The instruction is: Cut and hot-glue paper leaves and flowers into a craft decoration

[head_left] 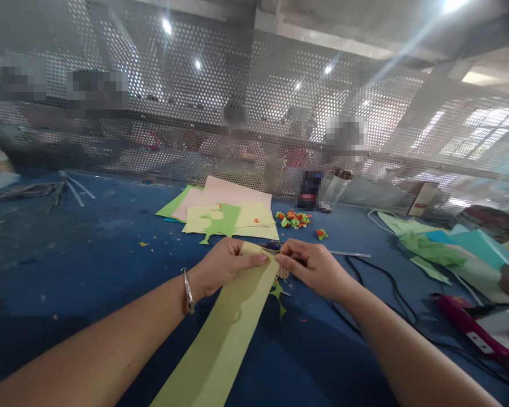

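A long strip of pale yellow paper [229, 328] runs from the near edge of the view up to both hands. My left hand [224, 265] is closed on its far end, thumb on top, with a bracelet at the wrist. At the strip's right corner, my right hand [307, 263] is closed in a pinch of thumb and fingers. A dark-handled tool [272, 246] with a thin metal part lies just beyond the fingertips, partly hidden; its kind is unclear. Beneath the right hand is a green paper scrap [279, 299].
Pink paper sheets [237, 192] lie stacked ahead with yellow and green ones, topped by a cut green piece [224, 220]. Beyond are small orange-green paper pieces [294, 219] and a clear bottle [338, 189]. A black cable [390, 282] and a magenta power strip [470, 328] lie right.
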Tool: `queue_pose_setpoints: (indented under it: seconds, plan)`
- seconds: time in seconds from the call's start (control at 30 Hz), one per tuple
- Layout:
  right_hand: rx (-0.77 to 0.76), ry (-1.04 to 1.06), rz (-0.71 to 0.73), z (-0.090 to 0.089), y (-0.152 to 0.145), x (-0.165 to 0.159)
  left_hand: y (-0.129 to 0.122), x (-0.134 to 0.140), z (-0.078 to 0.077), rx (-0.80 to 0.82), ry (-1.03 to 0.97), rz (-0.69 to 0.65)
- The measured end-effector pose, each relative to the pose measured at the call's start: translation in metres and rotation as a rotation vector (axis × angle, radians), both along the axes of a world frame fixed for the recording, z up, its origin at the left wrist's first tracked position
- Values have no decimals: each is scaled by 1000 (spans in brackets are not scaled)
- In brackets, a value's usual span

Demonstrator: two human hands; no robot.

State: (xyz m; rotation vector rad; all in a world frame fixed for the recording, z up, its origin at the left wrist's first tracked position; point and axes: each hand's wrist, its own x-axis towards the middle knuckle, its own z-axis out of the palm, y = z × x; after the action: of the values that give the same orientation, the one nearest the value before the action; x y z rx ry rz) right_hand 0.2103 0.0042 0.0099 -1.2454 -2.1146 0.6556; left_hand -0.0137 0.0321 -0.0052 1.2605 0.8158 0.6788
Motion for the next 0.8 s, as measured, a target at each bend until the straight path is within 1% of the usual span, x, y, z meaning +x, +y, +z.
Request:
queue_pose_setpoints:
  seconds: [0.23,0.53,0.67,0.8]
  plan:
    - [-2,-15,-3,0,-1,-3,-1,0,2,-14,-25,-36]
    - [-5,-36,-18,1,-2,-3,0,-1,0,-8,-22,-66]
    - [-19,-32,-9,0,-2,-3,-1,0,2,-2,-5,-73]
    - [-1,-46,-13,-1,-2,-3,-2,-1,5,-29,0,-69]
